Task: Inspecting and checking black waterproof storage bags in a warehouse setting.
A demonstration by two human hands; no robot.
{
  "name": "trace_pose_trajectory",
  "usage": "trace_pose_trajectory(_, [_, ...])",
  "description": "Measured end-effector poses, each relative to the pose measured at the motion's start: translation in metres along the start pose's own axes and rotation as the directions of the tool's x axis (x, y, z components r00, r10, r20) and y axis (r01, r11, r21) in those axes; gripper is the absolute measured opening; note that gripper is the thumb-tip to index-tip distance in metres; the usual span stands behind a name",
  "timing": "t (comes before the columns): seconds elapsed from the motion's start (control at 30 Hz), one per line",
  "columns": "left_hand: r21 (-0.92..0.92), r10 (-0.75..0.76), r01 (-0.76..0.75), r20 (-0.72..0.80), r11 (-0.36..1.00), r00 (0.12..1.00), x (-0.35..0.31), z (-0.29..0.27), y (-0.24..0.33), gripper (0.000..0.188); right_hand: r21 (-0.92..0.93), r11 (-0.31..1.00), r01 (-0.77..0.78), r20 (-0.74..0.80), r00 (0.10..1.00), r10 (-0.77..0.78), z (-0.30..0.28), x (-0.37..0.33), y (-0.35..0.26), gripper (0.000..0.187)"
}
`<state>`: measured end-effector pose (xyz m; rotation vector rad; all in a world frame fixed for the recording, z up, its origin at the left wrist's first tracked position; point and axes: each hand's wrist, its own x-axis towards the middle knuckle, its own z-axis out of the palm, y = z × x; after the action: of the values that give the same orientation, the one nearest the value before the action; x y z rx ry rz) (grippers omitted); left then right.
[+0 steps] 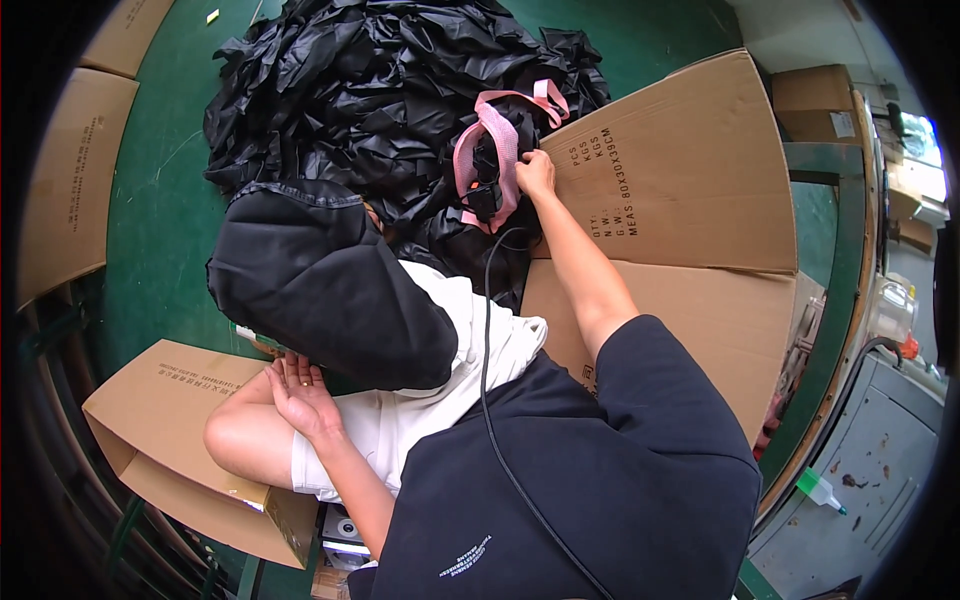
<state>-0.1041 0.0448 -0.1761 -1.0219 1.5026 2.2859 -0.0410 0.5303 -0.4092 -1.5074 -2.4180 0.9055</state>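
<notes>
My right hand [536, 173] reaches forward with curled fingers at the edge of a pink mesh strap [507, 140] that forms a loop with a black buckle in it. Under the loop spreads a large heap of thin black fabric [380, 90]. My left hand [308, 402] lies palm up with spread fingers, beside a bare knee and below a black cloth bag or cover [330, 285]. This black piece lies over white cloth [480, 310] across my lap. What is under it is mostly hidden.
A cardboard box with a raised flap [680, 170] stands on the right. Another open carton [190, 400] is at the lower left, and more boxes [75, 170] line the left edge. A black cable [500, 440] runs over my shirt. A grey cabinet [860, 480] stands far right.
</notes>
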Motion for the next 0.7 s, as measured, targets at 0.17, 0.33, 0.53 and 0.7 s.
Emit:
trace_pose_trajectory(0.17, [-0.040,0.059,-0.061,-0.038,0.997,0.998,-0.004,-0.004,0.008,0.046,0.008,0.988,-0.151,-0.193,0.970,0.150,-0.027,-0.015,-0.039,0.017])
trace_pose_trajectory(0.33, [-0.085,0.133,-0.134,-0.017,0.987,0.991,-0.004,-0.007,0.009,0.041,0.199,0.980,0.020,-0.303,0.952,0.042,-0.066,-0.023,-0.046,0.021])
trace_pose_trajectory(0.53, [-0.100,0.256,-0.255,-0.004,0.962,0.967,-0.012,0.000,0.017,0.031,0.270,0.889,0.369,-0.636,0.762,-0.123,-0.126,-0.016,-0.087,0.012])
trace_pose_trajectory(0.7, [-0.062,0.427,-0.425,0.022,0.903,0.904,-0.023,0.009,0.028,0.018,0.820,0.454,0.350,-0.313,0.937,-0.157,-0.191,-0.038,-0.163,0.014])
